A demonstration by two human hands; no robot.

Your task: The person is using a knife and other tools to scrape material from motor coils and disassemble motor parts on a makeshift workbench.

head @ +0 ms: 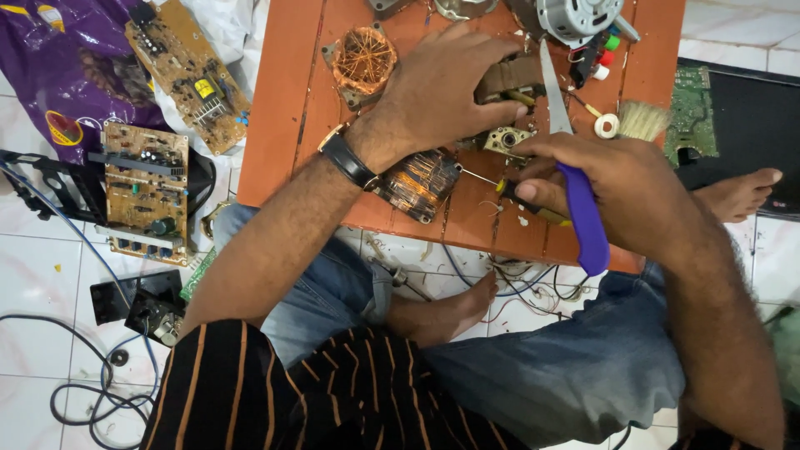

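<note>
1. The left hand (pixel 446 100) lies palm-down near the middle of the orange wooden surface (pixel 283 100), its grip pressed around a brown motor part (pixel 510 77) to pin it in place.
2. The right hand (pixel 617 187) has its grip pinched on a screwdriver with a purple handle (pixel 583 218); a thin yellow-and-black tool (pixel 533 208) sits under the same fingers, tip aimed left at a small metal bracket (pixel 507 140) just beside the left hand's fingers.
3. The bracket looks stiff, small and likely slippery; holding it down by its flat edges seems wisest.
4. A copper-wound stator (pixel 419 181) lies below the left wrist at the near edge, and another copper coil (pixel 364 60) sits far-left. Both look heavy, with fine wire that could snag or break, so the iron core is the safer place to hold.
5. A grey motor (pixel 575 17), a roll of tape (pixel 607 126) and a brush (pixel 646 121) lie at the far right.
6. Circuit boards (pixel 146 193) rest on the floor to the left.
</note>
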